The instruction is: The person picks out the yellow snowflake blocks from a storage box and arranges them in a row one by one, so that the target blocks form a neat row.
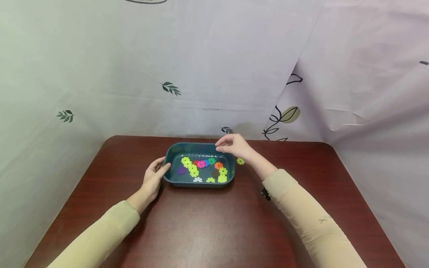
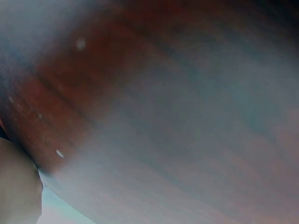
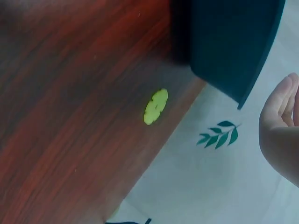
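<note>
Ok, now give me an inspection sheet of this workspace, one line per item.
Surface: red-brown table, wood-grained, with a soft sheen in front of the tray.
Job's things: dark blue-green tray holding notched discs, many yellow-green, others including purple, white, pink, blue, green and orange; one loose yellow-green disc lies on the table, just right of the tray.
Clutter: nothing seen.
Grippers: left hand grips the tray's left end, thumb at the rim; right hand is over the far right rim, no disc visible in its fingers.
Cables: nothing seen.
Surroundings: pale cloth with leaf prints, behind the table and at both sides.
</note>
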Motion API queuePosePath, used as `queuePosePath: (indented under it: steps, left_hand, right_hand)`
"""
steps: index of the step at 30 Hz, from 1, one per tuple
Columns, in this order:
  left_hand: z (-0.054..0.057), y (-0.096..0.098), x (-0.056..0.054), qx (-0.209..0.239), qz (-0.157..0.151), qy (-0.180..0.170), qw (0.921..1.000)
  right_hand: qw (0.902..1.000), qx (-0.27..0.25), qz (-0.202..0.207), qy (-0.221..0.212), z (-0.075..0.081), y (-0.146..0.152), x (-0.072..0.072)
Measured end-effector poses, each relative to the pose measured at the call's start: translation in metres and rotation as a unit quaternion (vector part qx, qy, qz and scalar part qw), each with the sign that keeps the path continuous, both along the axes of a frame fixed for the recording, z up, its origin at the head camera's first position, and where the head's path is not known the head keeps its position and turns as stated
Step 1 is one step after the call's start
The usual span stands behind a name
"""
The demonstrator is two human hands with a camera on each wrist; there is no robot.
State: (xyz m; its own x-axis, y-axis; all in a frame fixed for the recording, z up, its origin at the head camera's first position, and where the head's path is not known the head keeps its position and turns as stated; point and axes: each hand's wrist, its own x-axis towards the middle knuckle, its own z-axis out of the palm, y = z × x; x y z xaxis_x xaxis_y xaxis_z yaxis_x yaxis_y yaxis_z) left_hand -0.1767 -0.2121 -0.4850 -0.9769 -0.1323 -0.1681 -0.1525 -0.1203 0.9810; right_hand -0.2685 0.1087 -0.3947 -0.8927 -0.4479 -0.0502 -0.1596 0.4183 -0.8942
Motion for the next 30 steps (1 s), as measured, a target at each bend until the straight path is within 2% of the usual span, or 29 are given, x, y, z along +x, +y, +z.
queuePosePath:
  steps: [6,14,25,30]
  left_hand:
    - [0.000,0.002,-0.001,0.001,0.003,0.003,1.0000]
    - [-0.001,0.000,-0.001,-0.004,0.004,0.000,1.0000]
    - [-0.002,0.001,0.000,-0.006,0.008,-0.001,1.0000]
    - [-0.001,0.001,0.000,-0.008,0.006,0.000,0.9999]
  right_hand:
    - [0.9989,0.023,0.041,-0.003,-0.007,-0.005,0.004]
    - [0.9938,0.023,0.104,-0.033,-0.016,-0.013,0.007]
    - [0.9767,0.065,0.201,-0.039,-0.021,-0.022,0.010]
    - [0.9699,0.088,0.225,-0.028,-0.026,-0.025,0.010]
